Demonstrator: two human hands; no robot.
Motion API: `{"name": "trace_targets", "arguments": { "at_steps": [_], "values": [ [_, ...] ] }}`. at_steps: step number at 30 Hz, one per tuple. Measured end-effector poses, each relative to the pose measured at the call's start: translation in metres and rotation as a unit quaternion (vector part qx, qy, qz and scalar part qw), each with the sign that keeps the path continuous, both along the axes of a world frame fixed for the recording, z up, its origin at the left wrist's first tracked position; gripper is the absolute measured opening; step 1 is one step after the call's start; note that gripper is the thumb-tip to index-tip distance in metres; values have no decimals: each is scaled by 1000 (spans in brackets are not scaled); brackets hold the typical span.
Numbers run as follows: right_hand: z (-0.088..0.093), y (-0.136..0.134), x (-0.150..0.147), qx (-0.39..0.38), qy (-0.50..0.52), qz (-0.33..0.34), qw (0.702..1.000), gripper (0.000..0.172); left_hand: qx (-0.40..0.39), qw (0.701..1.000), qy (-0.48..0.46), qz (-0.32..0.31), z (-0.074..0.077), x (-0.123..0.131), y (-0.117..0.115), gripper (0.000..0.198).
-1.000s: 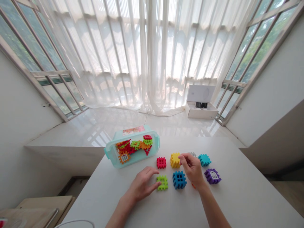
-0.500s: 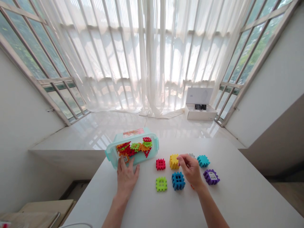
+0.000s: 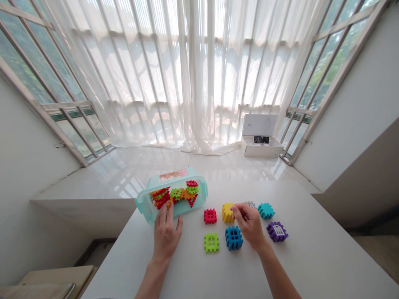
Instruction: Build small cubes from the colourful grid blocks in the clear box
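Observation:
My left hand (image 3: pixel 167 232) reaches over the near side of a pale teal plastic bin (image 3: pixel 145 209). Its thumb is apart from the fingers, and the fingertips are at an orange interlocking block (image 3: pixel 170 203) in the bin. My right hand (image 3: pixel 250 223) hovers over the table, fingers curled, with no block visible in it. Its fingertips are next to a stack of yellow blocks (image 3: pixel 227 212); I cannot tell whether they touch. A grey block (image 3: pixel 250 204) shows partly behind this hand, and an orange one (image 3: pixel 252 246) is mostly hidden below it.
Around the right hand are red (image 3: pixel 210 216), lime green (image 3: pixel 211 242), blue (image 3: pixel 234 238), teal (image 3: pixel 266 211) and purple (image 3: pixel 277 231) interlocking blocks. Mixed red, green and orange pieces (image 3: pixel 190 193) lie in the tilted bin. A white box (image 3: pixel 262 149) with a phone stands on the sill.
My left fingers have shifted slightly right and deeper into the bin, and the orange block with a white window print no longer shows. My right hand stays nearly still.

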State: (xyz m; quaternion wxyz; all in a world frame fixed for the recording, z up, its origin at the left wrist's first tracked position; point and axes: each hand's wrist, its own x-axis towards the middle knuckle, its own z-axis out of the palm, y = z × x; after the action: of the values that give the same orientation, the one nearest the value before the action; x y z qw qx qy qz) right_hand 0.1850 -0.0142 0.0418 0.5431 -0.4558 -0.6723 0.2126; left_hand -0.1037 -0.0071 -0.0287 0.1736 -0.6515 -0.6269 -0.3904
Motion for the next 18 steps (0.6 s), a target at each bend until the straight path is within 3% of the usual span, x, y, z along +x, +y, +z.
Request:
{"name": "trace_targets", "arguments": {
  "at_steps": [5,11,15,18],
  "values": [
    [0,-2,-3,-12,-11,38,999,31,50,983,7,-177,17,11,-8,49],
    [1,-6,-9,-49,-17,181,982,33,28,929,39,-368,43,38,-7,51],
    [1,-6,-10,-46,18,134,990,28,13,903,23,-430,49,58,3,49],
    [-3,-2,-10,-76,70,87,991,25,-13,905,-77,-419,44,71,6,40]
  ]
}}
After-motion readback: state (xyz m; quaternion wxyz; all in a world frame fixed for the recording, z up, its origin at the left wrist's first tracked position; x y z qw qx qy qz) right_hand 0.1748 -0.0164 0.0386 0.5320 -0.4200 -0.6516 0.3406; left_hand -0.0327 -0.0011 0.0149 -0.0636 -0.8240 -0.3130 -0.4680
